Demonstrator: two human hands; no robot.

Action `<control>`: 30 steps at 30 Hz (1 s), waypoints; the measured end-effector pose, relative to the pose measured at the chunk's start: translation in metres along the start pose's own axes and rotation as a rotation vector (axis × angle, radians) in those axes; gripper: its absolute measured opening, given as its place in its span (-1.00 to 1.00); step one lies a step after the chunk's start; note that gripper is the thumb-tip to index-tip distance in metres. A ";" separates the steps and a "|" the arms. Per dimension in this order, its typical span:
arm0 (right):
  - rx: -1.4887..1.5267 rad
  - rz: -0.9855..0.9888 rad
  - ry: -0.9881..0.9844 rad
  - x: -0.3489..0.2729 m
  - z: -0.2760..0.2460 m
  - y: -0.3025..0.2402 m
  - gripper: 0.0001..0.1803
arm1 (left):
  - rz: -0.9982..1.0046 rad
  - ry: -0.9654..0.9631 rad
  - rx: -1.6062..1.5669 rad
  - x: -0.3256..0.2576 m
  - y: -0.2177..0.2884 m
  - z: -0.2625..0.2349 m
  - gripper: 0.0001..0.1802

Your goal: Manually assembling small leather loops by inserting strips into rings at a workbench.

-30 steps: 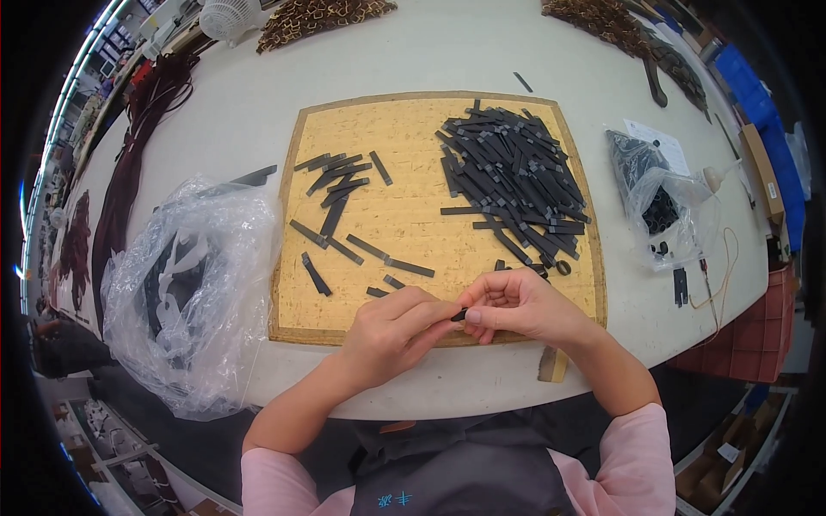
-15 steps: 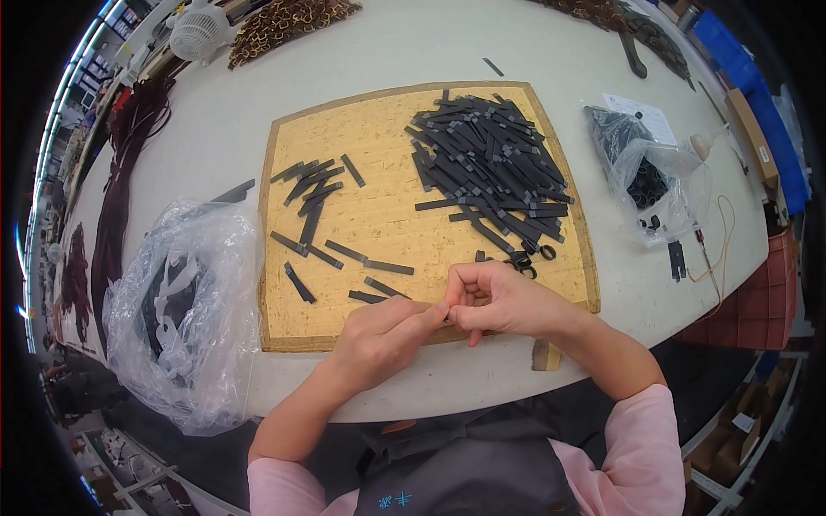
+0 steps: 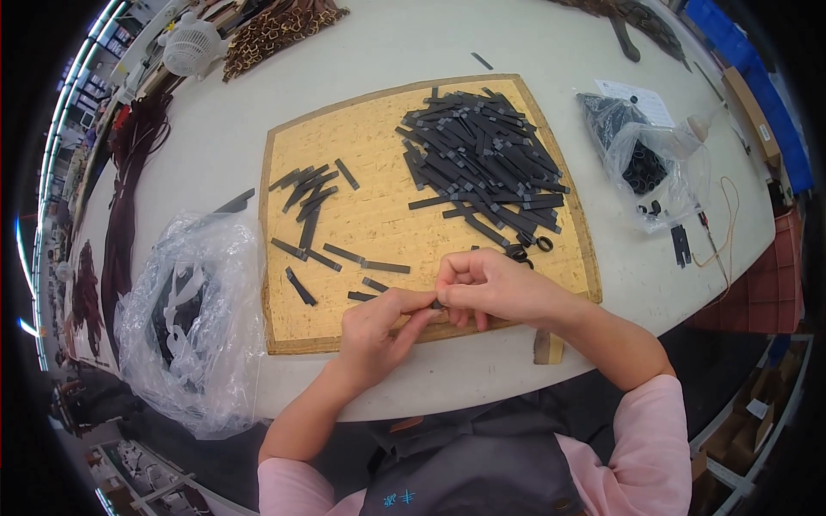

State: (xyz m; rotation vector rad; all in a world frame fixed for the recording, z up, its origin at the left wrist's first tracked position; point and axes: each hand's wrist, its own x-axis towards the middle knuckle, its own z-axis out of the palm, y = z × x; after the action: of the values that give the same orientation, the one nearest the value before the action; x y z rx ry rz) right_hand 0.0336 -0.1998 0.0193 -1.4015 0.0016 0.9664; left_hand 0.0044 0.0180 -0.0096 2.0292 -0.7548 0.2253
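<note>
My left hand (image 3: 376, 332) and my right hand (image 3: 495, 288) meet over the near edge of a yellow board (image 3: 344, 206). A small black piece (image 3: 437, 304), mostly hidden, is pinched between their fingertips; whether it is a strip or a ring I cannot tell. Just beyond my right hand lie several black rings (image 3: 518, 253). Several loose black strips (image 3: 385, 267) with greyish ends lie beyond my left hand. A large heap of the same strips (image 3: 482, 155) covers the board's far right part.
A crumpled clear plastic bag (image 3: 206, 344) with dark contents sits left of the board. To the right is an opened bag of black rings (image 3: 641, 168). Dark red straps (image 3: 129, 189), a white fan (image 3: 191, 45) and brown straps with gold rings (image 3: 280, 34) lie farther off.
My left thumb and forefinger have spread apart somewhat around the piece, and the dark piece now shows between the hands. The whole view has shifted slightly.
</note>
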 end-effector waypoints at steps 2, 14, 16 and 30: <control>0.080 -0.107 0.068 -0.004 -0.002 0.003 -0.83 | -0.008 -0.007 0.044 0.001 -0.002 -0.004 -0.71; -0.368 -0.517 0.304 -0.002 0.028 0.018 -0.84 | -0.120 0.153 -0.071 0.003 0.004 -0.003 -0.76; -0.279 -0.534 0.314 0.000 0.029 0.018 -0.86 | -0.203 0.202 -0.161 -0.002 0.006 -0.001 -0.78; -0.527 -0.627 0.395 -0.002 0.030 0.015 -0.89 | -0.662 0.026 -0.770 -0.003 0.000 -0.010 -0.90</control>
State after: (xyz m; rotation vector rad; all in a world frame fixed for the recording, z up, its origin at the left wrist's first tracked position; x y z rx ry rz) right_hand 0.0079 -0.1787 0.0156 -1.8956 -0.3993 0.1551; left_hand 0.0033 0.0278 -0.0054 1.4171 -0.0756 -0.3725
